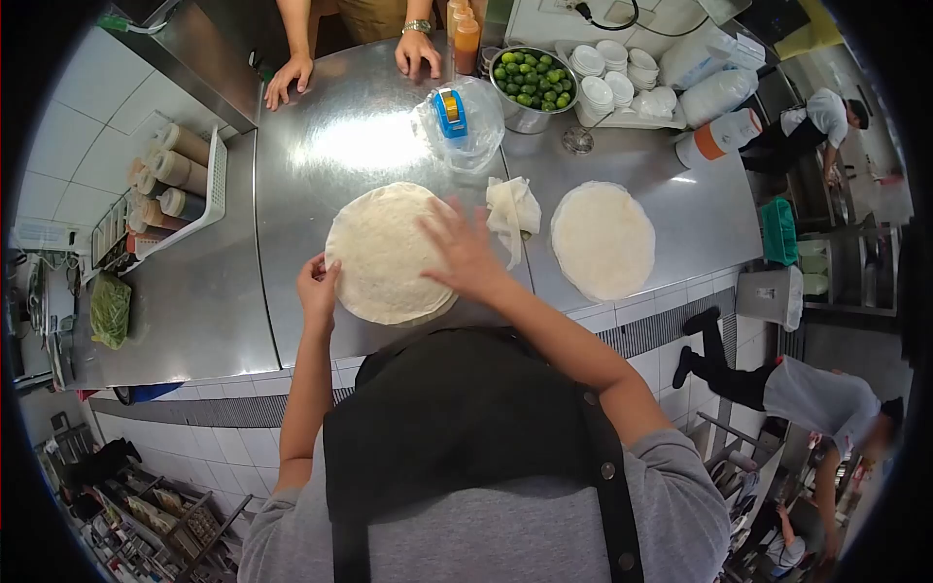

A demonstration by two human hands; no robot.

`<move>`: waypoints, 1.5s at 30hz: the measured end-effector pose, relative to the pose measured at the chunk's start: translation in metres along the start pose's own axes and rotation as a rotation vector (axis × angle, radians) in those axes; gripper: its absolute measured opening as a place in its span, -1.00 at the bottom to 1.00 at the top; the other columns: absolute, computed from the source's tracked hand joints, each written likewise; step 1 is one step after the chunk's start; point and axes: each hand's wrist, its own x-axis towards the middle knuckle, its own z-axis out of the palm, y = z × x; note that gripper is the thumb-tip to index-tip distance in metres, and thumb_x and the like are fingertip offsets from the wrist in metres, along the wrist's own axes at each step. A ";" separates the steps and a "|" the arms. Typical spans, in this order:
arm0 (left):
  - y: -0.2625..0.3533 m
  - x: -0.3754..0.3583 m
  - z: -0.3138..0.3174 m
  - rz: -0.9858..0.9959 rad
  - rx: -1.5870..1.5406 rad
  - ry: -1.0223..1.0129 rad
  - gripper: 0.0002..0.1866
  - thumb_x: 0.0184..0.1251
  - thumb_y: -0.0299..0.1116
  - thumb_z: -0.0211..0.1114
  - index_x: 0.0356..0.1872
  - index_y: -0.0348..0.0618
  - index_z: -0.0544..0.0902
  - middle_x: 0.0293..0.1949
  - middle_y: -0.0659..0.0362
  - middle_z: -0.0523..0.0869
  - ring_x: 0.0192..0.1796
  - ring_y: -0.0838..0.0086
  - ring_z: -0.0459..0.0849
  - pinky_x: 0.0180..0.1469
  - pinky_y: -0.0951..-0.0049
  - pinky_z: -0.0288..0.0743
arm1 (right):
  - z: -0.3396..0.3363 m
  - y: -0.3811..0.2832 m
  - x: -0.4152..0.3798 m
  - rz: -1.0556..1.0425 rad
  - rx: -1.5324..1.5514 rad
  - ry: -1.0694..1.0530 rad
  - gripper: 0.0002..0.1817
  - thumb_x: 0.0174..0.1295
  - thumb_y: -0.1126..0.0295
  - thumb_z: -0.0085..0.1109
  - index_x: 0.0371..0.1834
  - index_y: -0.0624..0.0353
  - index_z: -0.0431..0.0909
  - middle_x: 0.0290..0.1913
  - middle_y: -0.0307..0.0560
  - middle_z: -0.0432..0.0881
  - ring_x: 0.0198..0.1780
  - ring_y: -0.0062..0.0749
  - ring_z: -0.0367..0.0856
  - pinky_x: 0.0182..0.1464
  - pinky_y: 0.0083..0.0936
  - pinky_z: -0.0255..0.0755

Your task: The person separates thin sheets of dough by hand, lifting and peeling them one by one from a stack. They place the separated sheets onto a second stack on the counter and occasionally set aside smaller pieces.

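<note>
A stack of large flour tortillas (384, 257) lies on the steel counter right before me. My left hand (317, 289) is closed on its left edge, thumb on top and fingers curled at the rim. Over the right side of the stack, my right hand (462, 251) is spread flat with fingers apart, slightly smeared by motion. A second pile of tortillas (603, 241) sits further right. Between the two piles is a crumpled whitish cloth (513, 209). Beyond them, a blue tape dispenser (450, 113) rests on clear plastic bags (476, 131).
A bowl of limes (533, 80), stacked white cups (614, 78) and sauce bottles (466, 44) stand at the back. At left, a white basket (212, 199) holds several bottles. Another person's hands (418, 51) rest on the counter's far edge. Co-workers (821, 398) are at the right.
</note>
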 end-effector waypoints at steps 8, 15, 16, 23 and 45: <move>0.088 -0.027 0.004 -0.121 -0.708 -0.332 -0.69 0.48 -0.20 0.29 0.06 -0.17 0.58 -0.05 0.19 0.70 -0.07 0.50 0.70 -0.04 0.45 0.60 | 0.045 -0.037 0.014 0.132 0.331 -0.281 -0.30 0.22 0.11 0.39 0.37 0.19 0.41 0.41 0.21 0.33 0.44 0.05 0.33 0.41 0.01 0.30; 0.143 -0.057 0.015 0.102 -0.350 -0.502 -0.68 0.29 -0.23 0.49 -0.06 -0.20 0.66 -0.11 0.20 0.73 -0.05 0.52 0.70 -0.05 0.45 0.62 | -0.034 -0.079 0.046 0.776 1.269 -0.264 -0.57 0.44 0.08 0.20 0.09 0.22 0.45 0.12 -0.03 0.52 0.18 -0.27 0.58 0.15 -0.13 0.63; 0.146 -0.057 0.016 0.100 -0.347 -0.502 -0.68 0.29 -0.23 0.49 -0.06 -0.20 0.66 -0.11 0.20 0.73 -0.05 0.52 0.70 -0.05 0.45 0.62 | -0.038 -0.076 0.045 0.795 1.300 -0.290 -0.61 0.47 0.08 0.15 0.05 0.19 0.44 0.07 -0.08 0.53 0.19 -0.28 0.57 0.18 -0.10 0.62; 0.164 -0.058 0.020 0.119 -0.270 -0.573 -0.59 0.18 -0.14 0.58 -0.17 -0.28 0.69 -0.16 0.14 0.73 -0.06 0.43 0.73 -0.04 0.42 0.62 | -0.042 -0.066 0.036 0.759 1.358 -0.295 -0.63 0.51 0.09 0.10 0.07 0.19 0.40 0.14 -0.06 0.49 0.21 -0.26 0.57 0.18 -0.09 0.60; 0.168 -0.073 0.044 0.339 -0.080 -0.338 -0.76 0.49 -0.34 0.18 -0.32 -0.36 0.51 -0.41 -0.02 0.64 -0.33 0.30 0.70 -0.22 0.33 0.56 | -0.059 -0.077 0.036 0.692 1.182 -0.264 -0.65 0.55 0.04 -0.01 0.03 0.11 0.45 0.02 -0.21 0.52 0.17 -0.44 0.55 0.11 -0.21 0.65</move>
